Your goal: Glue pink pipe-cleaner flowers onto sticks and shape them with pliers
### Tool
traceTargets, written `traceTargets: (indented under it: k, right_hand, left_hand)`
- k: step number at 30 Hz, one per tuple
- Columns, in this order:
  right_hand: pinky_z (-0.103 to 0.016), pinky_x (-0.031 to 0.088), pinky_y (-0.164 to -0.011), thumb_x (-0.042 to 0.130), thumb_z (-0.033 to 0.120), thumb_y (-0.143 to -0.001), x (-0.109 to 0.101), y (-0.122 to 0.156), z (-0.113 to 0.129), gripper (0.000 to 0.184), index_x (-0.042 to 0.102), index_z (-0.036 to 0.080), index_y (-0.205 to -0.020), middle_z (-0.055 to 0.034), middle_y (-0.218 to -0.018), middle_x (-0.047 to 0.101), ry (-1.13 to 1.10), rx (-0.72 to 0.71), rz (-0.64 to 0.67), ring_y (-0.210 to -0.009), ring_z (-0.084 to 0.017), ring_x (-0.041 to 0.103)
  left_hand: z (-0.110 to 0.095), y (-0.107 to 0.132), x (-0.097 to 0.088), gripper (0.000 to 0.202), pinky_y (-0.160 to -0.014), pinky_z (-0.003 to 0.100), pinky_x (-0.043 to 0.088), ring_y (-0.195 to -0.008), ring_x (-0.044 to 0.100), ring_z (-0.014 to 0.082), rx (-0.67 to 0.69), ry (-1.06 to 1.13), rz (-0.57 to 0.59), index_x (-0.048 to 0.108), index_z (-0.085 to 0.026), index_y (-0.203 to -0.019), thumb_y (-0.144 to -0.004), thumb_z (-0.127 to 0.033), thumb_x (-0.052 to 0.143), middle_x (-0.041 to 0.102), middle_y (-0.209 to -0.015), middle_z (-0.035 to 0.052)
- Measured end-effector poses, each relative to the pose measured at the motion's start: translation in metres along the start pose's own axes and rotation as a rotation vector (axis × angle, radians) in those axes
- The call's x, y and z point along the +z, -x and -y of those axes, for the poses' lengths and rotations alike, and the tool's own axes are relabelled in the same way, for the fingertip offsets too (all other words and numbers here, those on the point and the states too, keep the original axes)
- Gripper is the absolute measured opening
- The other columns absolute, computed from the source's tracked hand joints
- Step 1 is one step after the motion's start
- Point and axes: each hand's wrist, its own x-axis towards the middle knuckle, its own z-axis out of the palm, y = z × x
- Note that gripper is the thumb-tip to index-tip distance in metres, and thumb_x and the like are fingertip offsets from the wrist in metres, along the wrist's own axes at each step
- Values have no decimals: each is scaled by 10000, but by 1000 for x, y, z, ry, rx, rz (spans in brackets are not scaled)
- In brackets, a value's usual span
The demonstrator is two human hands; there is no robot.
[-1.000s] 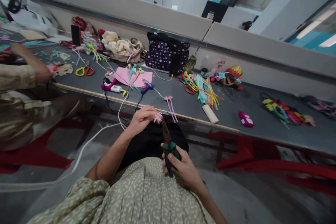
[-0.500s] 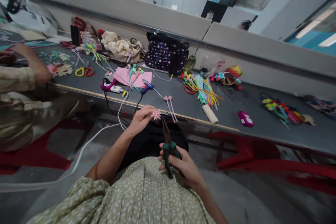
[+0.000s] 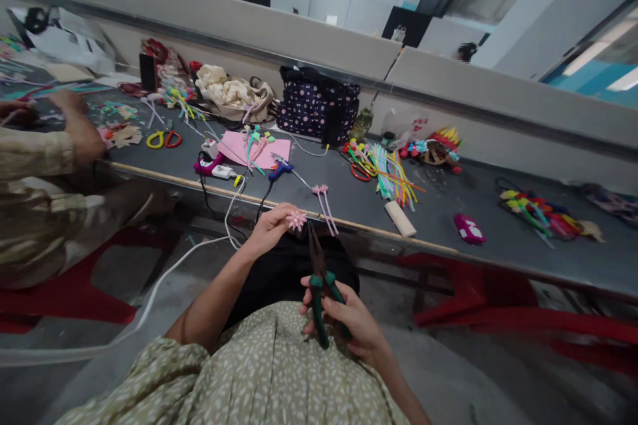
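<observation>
Pliers (image 3: 318, 265) have opened wider at the handles since the earlier frame. At lower centre of the frame, the right hand (image 3: 355, 320) holds them, fingers loosely curled around the handles. At centre, the left hand (image 3: 268, 229) pinches the pink flower (image 3: 297, 220), just beside the plier tips. Detail at the flower's base is too small to tell. Closing the tips off-line could crush the flower; a slack right-hand grip could let the pliers slip.
</observation>
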Motion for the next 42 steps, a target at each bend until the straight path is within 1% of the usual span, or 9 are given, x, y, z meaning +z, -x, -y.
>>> traceTargets:
  k: [8, 11, 13, 15, 18, 22, 27, 34, 42]
  right_hand:
    - [-369, 594, -675, 750, 382, -783, 0, -1, -2, 477, 647, 172, -1198, -98, -980, 618, -17, 13, 24, -942, -250, 619]
    - [-341, 579, -662, 744, 383, -791, -1, -1, -3, 474, 648, 177, -1207, -81, -948, 624, 7, 40, 0, -808, -206, 661]
    - [-315, 564, -641, 746, 381, -792, -3, -1, -4, 480, 646, 183, -1217, -51, -893, 618, 19, 60, -28, -677, -159, 660]
    - [-308, 556, -629, 756, 377, -784, -4, -1, -4, 490, 645, 182, -1219, -26, -841, 601, 16, 63, -45, -619, -139, 647]
    - [-312, 553, -616, 760, 379, -777, -4, 0, -4, 504, 639, 175, -1221, -23, -827, 603, 14, 65, -38, -621, -156, 663]
    - [-310, 551, -593, 754, 393, -779, -4, 0, -5, 510, 635, 170, -1222, -56, -866, 651, 9, 86, -37, -618, -176, 684]
    - [-301, 549, -589, 731, 379, -806, -6, 1, -7, 509, 615, 170, -1255, -75, -881, 677, -2, 101, -19, -620, -189, 702]
    - [-280, 538, -528, 702, 370, -838, -7, 0, -8, 474, 612, 169, -1257, -61, -850, 659, 4, 82, -26, -566, -166, 681]
    - [-249, 501, -470, 694, 392, -843, -6, 1, -8, 458, 621, 177, -1241, -53, -841, 647, 56, 60, -60, -533, -151, 660]
  left_hand:
    - [-1, 0, 1, 176, -824, 333, 479, -944, 627, 216, 18, 17, 30, 735, -181, -933, -891, -255, 581, 692, -928, 105]
    - [-2, 0, 2, 181, -788, 319, 481, -910, 631, 208, 14, 27, 40, 733, -176, -931, -895, -258, 575, 690, -930, 106]
    - [-3, 0, 2, 180, -791, 317, 480, -908, 631, 208, 6, 28, 37, 733, -177, -931, -894, -261, 579, 691, -926, 103]
    - [-4, 0, 2, 174, -799, 313, 477, -907, 631, 207, -4, 31, 37, 735, -181, -925, -889, -267, 587, 691, -917, 98]
    - [-5, 0, 2, 169, -795, 305, 473, -893, 628, 202, -16, 37, 45, 734, -179, -910, -886, -269, 593, 686, -908, 95]
    - [-3, 1, 3, 173, -792, 304, 475, -893, 623, 195, -7, 56, 44, 729, -168, -917, -890, -265, 589, 676, -917, 101]
    - [1, 4, 3, 204, -780, 319, 494, -872, 627, 195, -36, 75, 50, 727, -162, -938, -892, -301, 586, 669, -958, 115]
    - [-5, 3, 2, 206, -821, 338, 487, -934, 624, 216, -22, 35, 76, 733, -158, -941, -894, -290, 581, 674, -946, 124]
    - [-9, 2, 1, 220, -845, 346, 477, -933, 625, 218, -17, 17, 71, 735, -158, -935, -891, -312, 584, 681, -940, 127]
